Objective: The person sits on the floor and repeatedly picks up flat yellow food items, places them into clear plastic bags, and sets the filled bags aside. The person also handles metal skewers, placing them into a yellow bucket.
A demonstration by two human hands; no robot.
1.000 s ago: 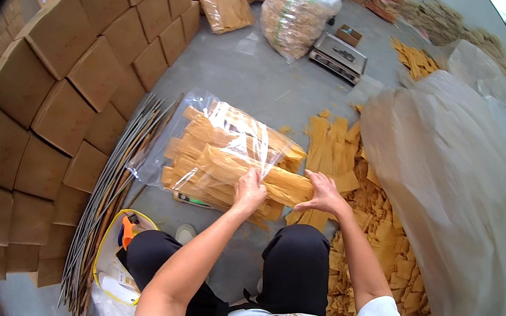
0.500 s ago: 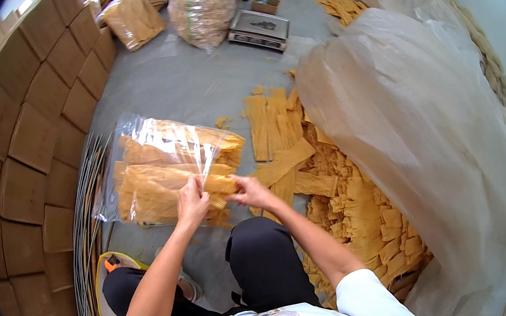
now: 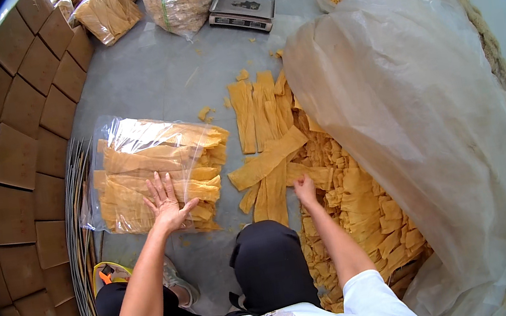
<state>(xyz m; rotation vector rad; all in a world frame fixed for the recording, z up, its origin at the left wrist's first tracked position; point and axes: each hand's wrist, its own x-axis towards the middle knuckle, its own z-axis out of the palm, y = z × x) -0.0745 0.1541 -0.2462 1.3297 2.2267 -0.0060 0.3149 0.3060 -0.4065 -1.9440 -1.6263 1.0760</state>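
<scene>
My left hand (image 3: 170, 203) lies spread wide on the filled clear bag (image 3: 151, 157); my right hand (image 3: 305, 191) curls at a yellow strip (image 3: 319, 175).
I cannot tell whether those curled fingers grip the strip. The bag lies on the grey floor (image 3: 142, 70), yellow sheets poking from its right end; right of my knees spreads the loose pile (image 3: 367, 219), next to the translucent plastic sheet (image 3: 408, 102).

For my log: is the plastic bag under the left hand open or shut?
Open: yellow strips protrude rightward from the clear plastic bag.
</scene>
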